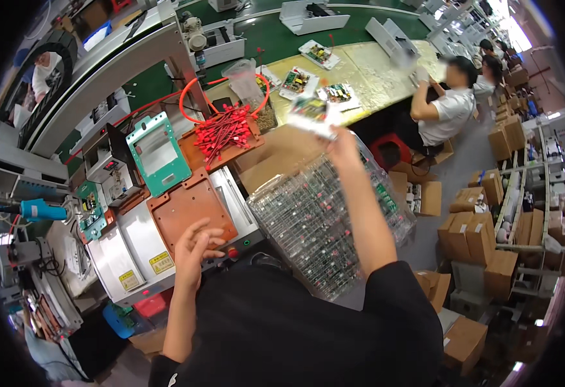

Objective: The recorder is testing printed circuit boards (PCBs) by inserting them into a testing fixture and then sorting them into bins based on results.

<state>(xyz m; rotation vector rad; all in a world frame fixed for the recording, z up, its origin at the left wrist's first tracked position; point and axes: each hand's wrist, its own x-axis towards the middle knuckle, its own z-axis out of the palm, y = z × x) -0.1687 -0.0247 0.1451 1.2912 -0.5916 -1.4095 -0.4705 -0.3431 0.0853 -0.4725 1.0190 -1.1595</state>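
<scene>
My right hand (342, 147) reaches forward and is closed on the edge of a white casing with a circuit board in it (313, 115), which is blurred by motion. It is held up near the edge of the yellow-topped bench (373, 74). Several similar white casings with boards, such as the one at the bench's middle (339, 95), lie just beyond it. My left hand (197, 247) is open and holds nothing, its fingers apart over the near edge of a reddish-brown fixture plate (189, 205). Behind that plate a green frame (178, 173) stands tilted.
Red wired parts (221, 133) are heaped on a brown board, beside a red-orange ring (184, 106). A clear tray of many small circuit boards (308, 216) lies between my arms. A blue tool (42, 210) hangs left. Co-workers (447, 113) sit at right, near cardboard boxes (473, 235).
</scene>
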